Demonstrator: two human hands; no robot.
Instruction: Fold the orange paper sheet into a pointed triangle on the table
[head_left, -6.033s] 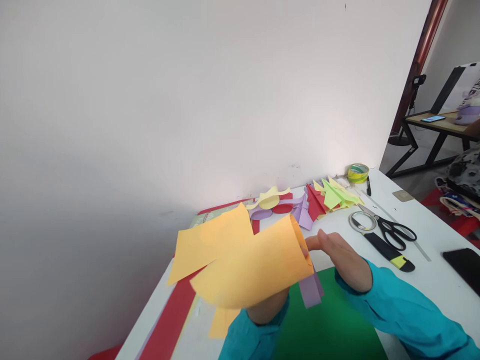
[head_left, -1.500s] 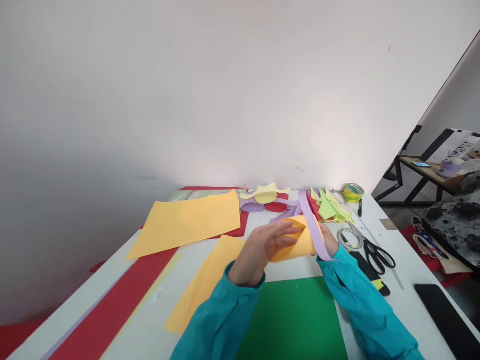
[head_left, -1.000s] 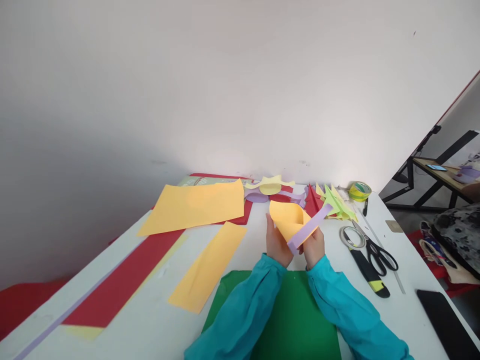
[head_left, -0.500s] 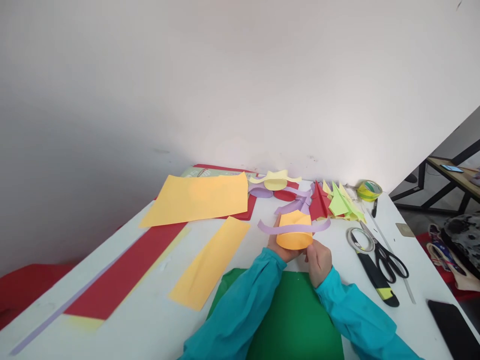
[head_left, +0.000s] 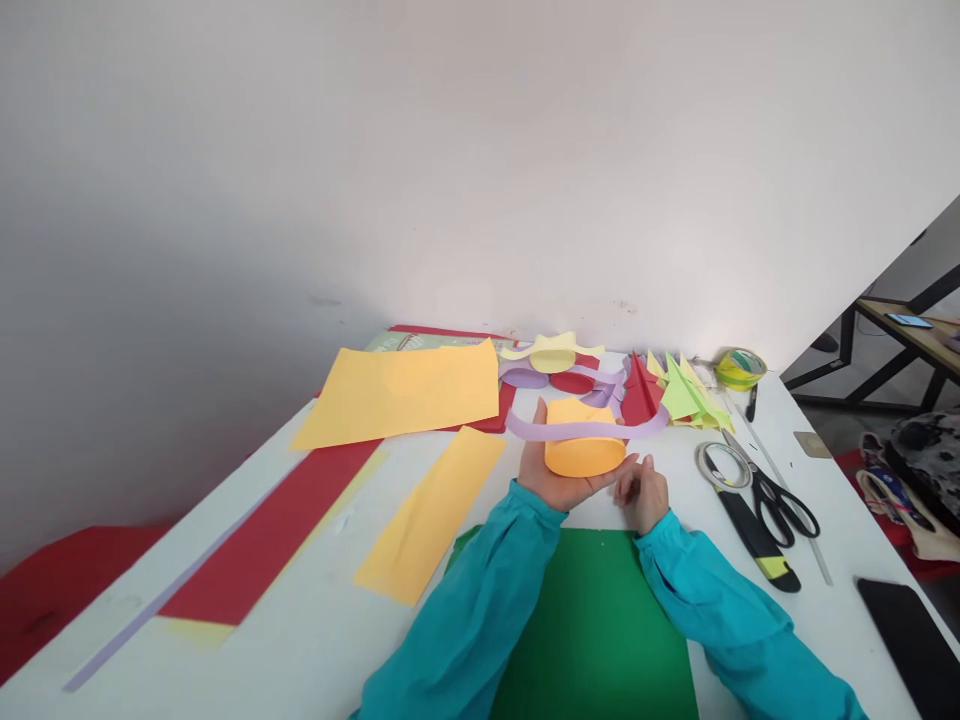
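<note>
My left hand cups a short orange paper cylinder from below and from the left, just above the white table. A purple paper strip lies across the cylinder's top and sticks out on both sides. My right hand rests on the table just right of the cylinder, fingers curled loosely, holding nothing I can see. Both arms wear teal sleeves.
A green sheet lies under my forearms. Orange sheets, a red strip and cut paper shapes lie around. Scissors, a knife, tape rolls and a black phone are at the right.
The large orange sheet was put down; a smaller piece was rolled into a cylinder. The purple strip now lies across its top, and my right hand has let go.
</note>
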